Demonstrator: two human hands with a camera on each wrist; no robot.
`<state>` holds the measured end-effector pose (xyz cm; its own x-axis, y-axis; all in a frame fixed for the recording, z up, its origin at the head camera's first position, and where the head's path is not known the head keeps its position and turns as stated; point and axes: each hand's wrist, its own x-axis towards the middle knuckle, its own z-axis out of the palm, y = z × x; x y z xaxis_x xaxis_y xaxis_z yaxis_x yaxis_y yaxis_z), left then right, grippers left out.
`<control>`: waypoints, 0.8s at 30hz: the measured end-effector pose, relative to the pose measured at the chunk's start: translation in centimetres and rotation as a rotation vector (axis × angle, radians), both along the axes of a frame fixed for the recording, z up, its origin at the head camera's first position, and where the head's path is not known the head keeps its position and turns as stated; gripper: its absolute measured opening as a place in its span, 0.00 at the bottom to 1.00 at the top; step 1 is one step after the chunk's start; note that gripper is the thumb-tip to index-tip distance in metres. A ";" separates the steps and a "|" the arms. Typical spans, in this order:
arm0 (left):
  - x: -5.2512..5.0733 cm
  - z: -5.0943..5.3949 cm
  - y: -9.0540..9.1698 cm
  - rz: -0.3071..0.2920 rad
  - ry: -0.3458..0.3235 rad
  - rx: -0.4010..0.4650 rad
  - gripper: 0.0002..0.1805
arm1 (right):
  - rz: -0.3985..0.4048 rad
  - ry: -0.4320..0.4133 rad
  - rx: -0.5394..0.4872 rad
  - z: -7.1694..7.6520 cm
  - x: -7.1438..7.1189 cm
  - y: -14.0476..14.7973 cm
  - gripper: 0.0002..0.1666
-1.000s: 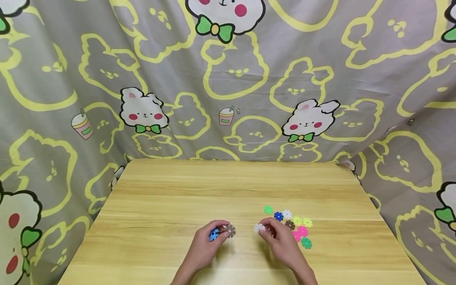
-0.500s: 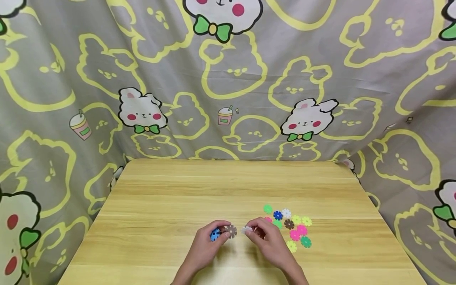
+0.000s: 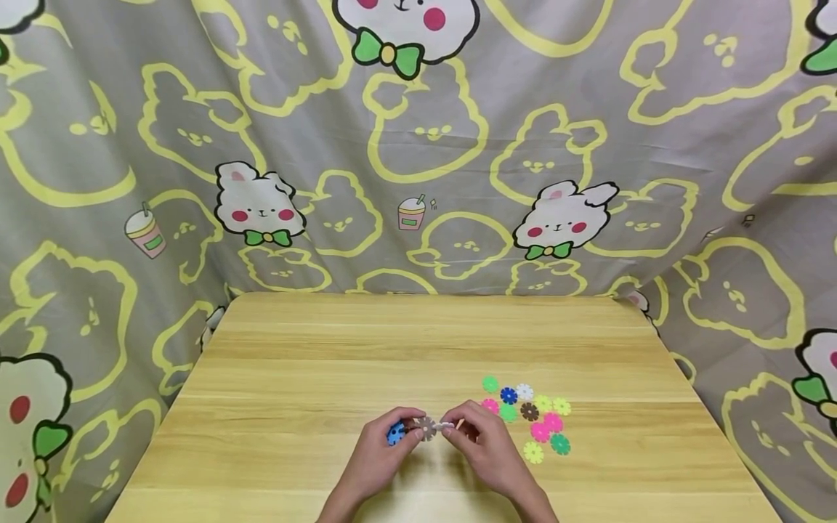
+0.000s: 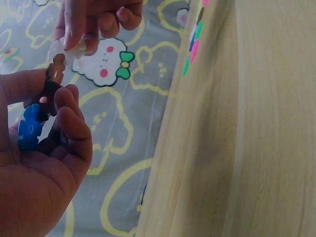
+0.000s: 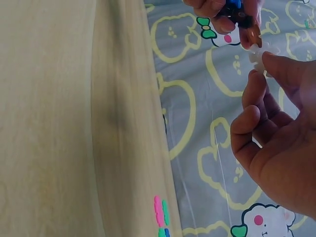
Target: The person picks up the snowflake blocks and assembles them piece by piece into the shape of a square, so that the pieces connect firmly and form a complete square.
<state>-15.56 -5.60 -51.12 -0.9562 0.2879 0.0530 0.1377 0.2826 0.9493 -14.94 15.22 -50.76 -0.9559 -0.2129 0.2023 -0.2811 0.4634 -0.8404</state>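
Note:
Between thumb and fingers, my left hand holds a short chain of notched plastic discs. A blue disc sits deepest in the hand, a darker one is partly hidden by the fingers, and a brown disc sticks out toward the right. My right hand pinches a white notched disc, tilted nearly edge-on in the head view. The white disc's edge meets the brown disc's edge; I cannot tell whether their slots interlock. Both hands are above the table near its front.
Loose discs lie flat right of my right hand: a green disc, a dark blue disc, a yellow disc, a pink disc and several others. Behind the wooden table hangs a patterned curtain.
My right hand has moved left with the white disc, from beside the loose discs up to the brown disc. The left hand has stayed nearly still, keeping its chain.

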 end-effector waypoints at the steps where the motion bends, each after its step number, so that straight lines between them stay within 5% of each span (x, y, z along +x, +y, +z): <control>1: 0.0 -0.1 0.0 0.000 0.001 -0.002 0.13 | -0.001 0.008 0.001 -0.1 0.0 0.0 0.04; 13: -0.1 -0.4 0.0 -0.054 -0.030 0.012 0.13 | -0.016 0.224 -0.035 -0.7 -0.1 -0.4 0.06; 24: -0.1 -0.5 0.2 -0.043 0.003 -0.036 0.12 | -0.051 0.254 -0.031 -1.1 -0.1 -0.6 0.08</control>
<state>-15.64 -5.39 -51.65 -0.9426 0.3308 0.0443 0.1530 0.3102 0.9383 -15.06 14.62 -51.90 -0.8832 -0.1554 0.4425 -0.4613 0.4577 -0.7601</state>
